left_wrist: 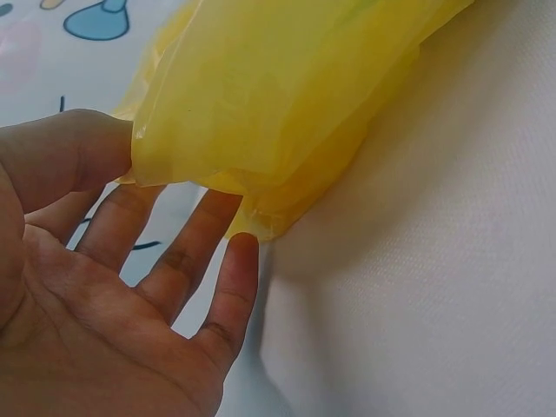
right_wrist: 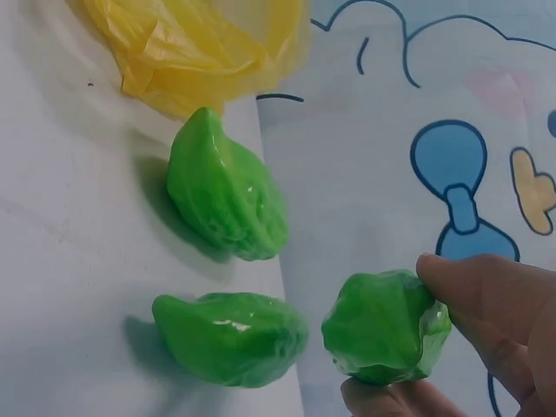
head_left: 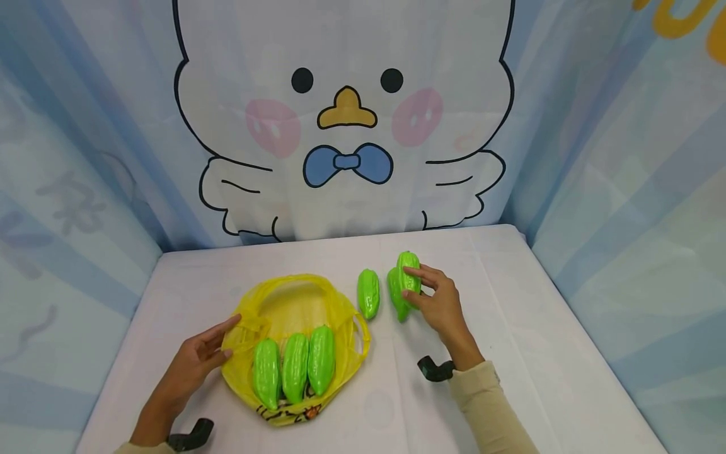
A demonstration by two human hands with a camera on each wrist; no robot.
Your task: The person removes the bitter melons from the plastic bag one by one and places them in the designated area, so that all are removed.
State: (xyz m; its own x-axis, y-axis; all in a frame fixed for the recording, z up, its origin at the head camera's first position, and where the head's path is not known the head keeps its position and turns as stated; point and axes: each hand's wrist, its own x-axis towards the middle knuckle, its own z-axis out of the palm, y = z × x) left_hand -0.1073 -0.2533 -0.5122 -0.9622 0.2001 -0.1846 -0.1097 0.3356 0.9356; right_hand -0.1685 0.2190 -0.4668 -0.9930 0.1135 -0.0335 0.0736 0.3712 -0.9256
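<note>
A yellow plastic bag [head_left: 295, 296] lies spread on the table, three bumpy green vegetables [head_left: 295, 367] side by side on its lower part. At its left edge my left hand [head_left: 193, 362] holds the film; the left wrist view shows the thumb of this hand [left_wrist: 113, 278] against the bag [left_wrist: 252, 95], other fingertips partly behind it. My right hand [head_left: 445, 306] pinches a green vegetable [head_left: 409, 271] between thumb and fingers, above another one [head_left: 394, 291]. In the right wrist view the held vegetable [right_wrist: 380, 326] is seen end-on in the hand [right_wrist: 495, 334], apart from two lying ones.
Another green vegetable [head_left: 368, 294] lies just right of the bag. The white-covered table [head_left: 544, 353] meets a printed curtain [head_left: 351, 208] at the back, and curtains hang on both sides. Dark wrist-mounted pieces [head_left: 435, 369] sit by both wrists.
</note>
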